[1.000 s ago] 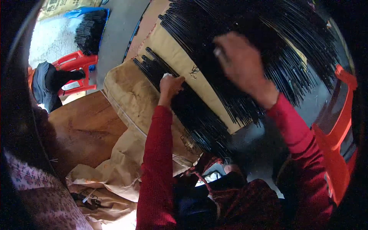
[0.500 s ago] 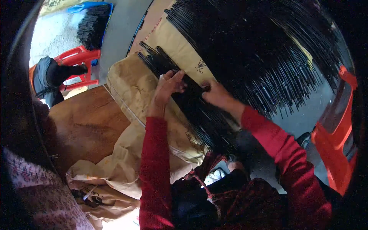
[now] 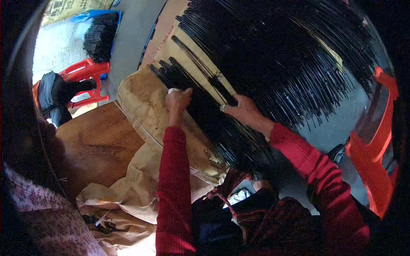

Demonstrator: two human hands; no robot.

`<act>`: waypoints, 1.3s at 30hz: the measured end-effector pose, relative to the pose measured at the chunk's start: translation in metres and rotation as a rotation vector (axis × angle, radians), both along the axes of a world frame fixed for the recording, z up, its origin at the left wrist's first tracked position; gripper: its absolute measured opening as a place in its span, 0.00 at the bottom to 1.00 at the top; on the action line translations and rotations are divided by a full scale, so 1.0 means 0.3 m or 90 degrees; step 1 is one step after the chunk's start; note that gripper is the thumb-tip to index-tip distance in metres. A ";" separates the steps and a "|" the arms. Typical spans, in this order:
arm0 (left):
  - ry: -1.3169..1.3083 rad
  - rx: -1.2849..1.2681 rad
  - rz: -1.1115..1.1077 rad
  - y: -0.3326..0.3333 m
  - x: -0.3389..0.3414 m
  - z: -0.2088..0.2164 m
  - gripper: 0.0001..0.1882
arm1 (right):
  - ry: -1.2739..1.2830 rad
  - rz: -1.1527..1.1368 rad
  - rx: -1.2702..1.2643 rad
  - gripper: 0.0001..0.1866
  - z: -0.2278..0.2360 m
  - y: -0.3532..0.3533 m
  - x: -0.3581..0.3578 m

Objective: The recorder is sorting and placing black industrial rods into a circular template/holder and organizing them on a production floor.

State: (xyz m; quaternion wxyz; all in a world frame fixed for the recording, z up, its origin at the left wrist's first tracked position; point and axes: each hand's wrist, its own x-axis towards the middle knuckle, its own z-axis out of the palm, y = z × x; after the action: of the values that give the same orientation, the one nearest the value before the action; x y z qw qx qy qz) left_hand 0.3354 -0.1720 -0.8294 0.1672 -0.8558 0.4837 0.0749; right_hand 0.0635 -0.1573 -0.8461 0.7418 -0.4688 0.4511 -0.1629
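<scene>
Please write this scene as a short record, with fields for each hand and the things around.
Left hand: at the small rod pile; grip unclear
Right hand: holds a few black rods
Tan sack: under the small rod pile
Large rod pile: beyond and right of the small one
Red chair: far left
Red plastic furniture: right side

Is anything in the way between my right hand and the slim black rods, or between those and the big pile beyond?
Nothing visible is in the way. The right hand appears to grip the slim black rods directly. Only flat tan sacking shows between them and the big pile.
</scene>
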 end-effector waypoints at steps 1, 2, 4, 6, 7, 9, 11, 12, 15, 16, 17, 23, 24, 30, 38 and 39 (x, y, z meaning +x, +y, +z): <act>0.070 0.008 0.047 -0.003 0.008 0.006 0.29 | 0.043 0.044 -0.006 0.26 -0.011 0.005 0.005; 0.127 0.004 0.087 -0.006 0.016 0.020 0.27 | 0.030 0.055 -0.009 0.26 -0.022 0.012 0.012; 0.166 0.038 0.090 -0.013 0.023 0.066 0.24 | 0.038 0.029 -0.005 0.26 -0.038 0.034 0.029; 0.195 0.067 0.085 -0.020 0.029 0.128 0.21 | 0.046 0.050 -0.048 0.26 -0.054 0.045 0.037; 0.351 0.004 0.124 -0.024 0.041 0.175 0.18 | 0.048 0.083 -0.083 0.26 -0.056 0.054 0.041; 0.726 -0.194 0.197 -0.027 0.034 0.230 0.09 | -0.053 0.078 -0.067 0.26 -0.051 0.072 0.048; 0.829 -0.218 0.255 -0.067 0.030 0.267 0.08 | -0.151 0.067 -0.058 0.26 -0.035 0.086 0.057; 0.897 -0.226 0.345 -0.091 0.028 0.281 0.07 | -0.122 0.070 -0.063 0.26 -0.021 0.093 0.064; 0.914 -0.319 0.374 -0.129 -0.005 0.285 0.07 | -0.153 0.039 -0.026 0.27 0.024 0.079 0.054; 0.917 -0.319 0.372 -0.137 -0.018 0.280 0.07 | -0.179 0.021 -0.001 0.28 0.038 0.067 0.036; 0.883 -0.359 0.360 -0.142 -0.035 0.272 0.07 | -0.205 0.004 0.024 0.28 0.055 0.055 0.017; 0.904 -0.392 0.359 -0.197 -0.205 0.208 0.05 | 0.050 0.066 -0.105 0.34 0.151 -0.041 -0.126; 0.974 -0.369 0.414 -0.215 -0.237 0.198 0.06 | 0.079 0.080 -0.092 0.34 0.158 -0.064 -0.157; 1.034 -0.426 0.226 -0.265 -0.233 0.134 0.12 | 0.335 0.046 -0.383 0.32 0.229 -0.217 -0.311; 0.124 -0.026 0.093 -0.081 0.087 -0.048 0.31 | 0.814 0.148 -0.618 0.38 0.171 -0.353 -0.395; 0.124 -0.023 0.093 -0.073 0.081 -0.071 0.31 | 0.801 0.118 -0.667 0.38 0.158 -0.341 -0.393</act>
State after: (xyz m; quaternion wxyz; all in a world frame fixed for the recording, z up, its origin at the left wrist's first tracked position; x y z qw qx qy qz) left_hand 0.3597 -0.1940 -0.8507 0.0979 -0.8803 0.4354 0.1608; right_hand -0.0544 -0.2597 -0.7987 0.0461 -0.7930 0.6074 0.0027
